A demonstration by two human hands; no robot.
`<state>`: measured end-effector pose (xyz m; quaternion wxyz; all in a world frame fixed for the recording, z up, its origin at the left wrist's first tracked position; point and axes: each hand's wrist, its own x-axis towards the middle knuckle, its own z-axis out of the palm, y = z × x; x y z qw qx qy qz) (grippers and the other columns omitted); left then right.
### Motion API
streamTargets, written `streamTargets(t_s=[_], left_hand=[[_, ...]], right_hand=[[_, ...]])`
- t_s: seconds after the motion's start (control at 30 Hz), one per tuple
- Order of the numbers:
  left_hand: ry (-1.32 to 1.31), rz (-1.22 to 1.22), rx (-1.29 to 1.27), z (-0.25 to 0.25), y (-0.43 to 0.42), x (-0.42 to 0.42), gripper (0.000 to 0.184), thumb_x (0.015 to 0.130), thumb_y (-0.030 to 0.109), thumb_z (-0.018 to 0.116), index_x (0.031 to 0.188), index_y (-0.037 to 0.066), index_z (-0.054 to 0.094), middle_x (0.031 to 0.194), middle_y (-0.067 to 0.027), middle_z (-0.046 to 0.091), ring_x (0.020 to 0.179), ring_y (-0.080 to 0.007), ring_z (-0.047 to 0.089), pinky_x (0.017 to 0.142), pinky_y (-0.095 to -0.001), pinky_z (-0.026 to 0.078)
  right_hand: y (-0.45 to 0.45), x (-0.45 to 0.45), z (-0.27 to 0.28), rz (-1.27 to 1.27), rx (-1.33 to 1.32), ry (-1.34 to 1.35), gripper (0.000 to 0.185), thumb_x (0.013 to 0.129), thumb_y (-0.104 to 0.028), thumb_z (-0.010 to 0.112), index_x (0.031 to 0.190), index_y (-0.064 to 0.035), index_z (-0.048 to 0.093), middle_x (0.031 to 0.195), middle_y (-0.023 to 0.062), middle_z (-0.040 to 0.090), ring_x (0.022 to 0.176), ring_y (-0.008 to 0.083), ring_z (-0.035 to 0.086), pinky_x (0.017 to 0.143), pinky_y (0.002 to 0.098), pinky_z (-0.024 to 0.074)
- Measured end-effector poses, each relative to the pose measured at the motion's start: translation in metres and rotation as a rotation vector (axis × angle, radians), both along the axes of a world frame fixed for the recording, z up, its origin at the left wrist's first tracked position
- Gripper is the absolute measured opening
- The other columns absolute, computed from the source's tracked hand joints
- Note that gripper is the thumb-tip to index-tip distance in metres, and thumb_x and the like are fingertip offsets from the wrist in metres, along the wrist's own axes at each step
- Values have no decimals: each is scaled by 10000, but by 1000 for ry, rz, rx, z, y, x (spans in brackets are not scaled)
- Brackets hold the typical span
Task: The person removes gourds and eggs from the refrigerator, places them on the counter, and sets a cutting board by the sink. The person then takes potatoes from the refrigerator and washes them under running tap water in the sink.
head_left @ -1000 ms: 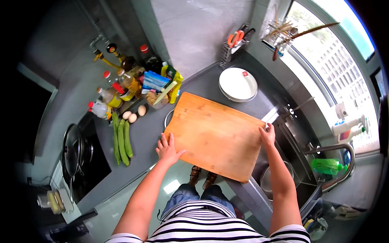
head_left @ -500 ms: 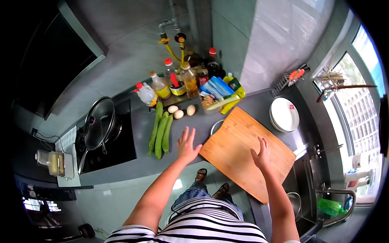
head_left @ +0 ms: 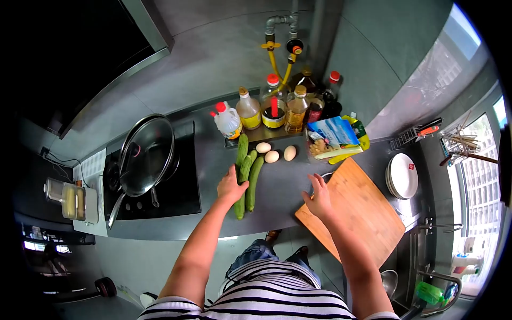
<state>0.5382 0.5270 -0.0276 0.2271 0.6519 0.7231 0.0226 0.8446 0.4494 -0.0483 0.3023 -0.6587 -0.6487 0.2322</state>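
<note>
Three long green gourds lie side by side on the dark counter. My left hand is at the left side of them, fingers bent over the leftmost one; whether it grips is hard to tell. Over the left edge of the wooden cutting board, my right hand is spread with nothing in it. Three eggs sit just behind and right of the gourds. A metal ring-like rim shows partly behind the board's left edge.
Bottles and a container with ginger and packets line the back. A lidded pan stands on the stove at left. Stacked white plates, a knife rack and the sink are at right.
My hands have left the cutting board's edges and moved left, the left one reaching the gourds. The view has turned left, so the board appears farther right.
</note>
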Motion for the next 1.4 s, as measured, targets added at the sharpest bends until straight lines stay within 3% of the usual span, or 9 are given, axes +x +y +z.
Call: streamTargets(t_s=[0.13,0.3,0.5,0.7,0.87,1.1,1.2,1.3,1.4], left_hand=[[-288,-17,-22,1,6,-27,814,752,388,743,1407,83,369,1229,-197,612,1123,-371,592,942,-430,486],[-647,-41,-228,-47,13,-71,581,858,248,724,1340,37,478,1156,-98,650,1029,-162,614,908,-329,477],[-471,6,-83,-55,-7,-80,571,863,238,707,1348,37,484,1145,-124,632,1026,-252,611,942,-336,460],[-213,-239,234,-49,-22,-71,606,862,259,694,1385,49,471,1245,-166,537,1070,-322,578,946,-368,467],[-537,40,63,-41,-35,-71,527,859,259,680,1331,80,529,1203,-164,580,1104,-345,565,962,-396,457],[-323,16,426,-31,-109,-63,454,847,198,687,1274,95,571,1253,-165,566,1173,-353,526,1005,-407,427],[-442,70,374,-22,-146,-68,439,838,181,696,1255,100,587,1295,-162,543,1214,-350,497,1028,-411,407],[-454,148,405,-7,-174,-81,421,834,156,699,1240,104,601,1313,-169,530,1225,-348,494,1017,-404,421],[-470,253,470,17,-202,-107,410,836,144,696,1233,103,606,1316,-164,536,1230,-337,504,1005,-390,427]], right_hand=[[10,-23,0,53,-123,62,583,757,-144,710,1294,-88,489,1377,227,451,1237,422,455,998,486,408],[16,-68,-4,223,-127,66,586,768,-204,712,1297,-94,486,1317,196,499,1137,390,539,937,465,459],[14,-131,36,334,-312,-22,838,762,-332,761,1452,-188,307,1215,189,502,1048,370,592,855,442,520],[20,-152,17,315,-404,-78,828,765,-310,754,1452,-186,309,1171,180,503,978,362,608,821,441,517],[6,-121,6,263,-283,98,742,793,-212,715,1435,-173,345,1168,172,554,851,336,644,775,438,523],[-24,-76,-3,197,-270,199,580,788,-116,679,1332,-128,479,1038,148,637,754,303,643,697,405,523],[-30,-84,-9,328,-284,192,528,793,-81,654,1300,-114,511,993,136,645,743,306,638,664,395,519],[-37,-121,13,432,-172,177,481,798,-54,635,1266,-108,541,1052,139,628,814,315,641,719,381,527],[-52,-185,47,573,228,274,434,805,-43,622,1232,-101,564,1127,129,605,914,306,640,791,362,526]])
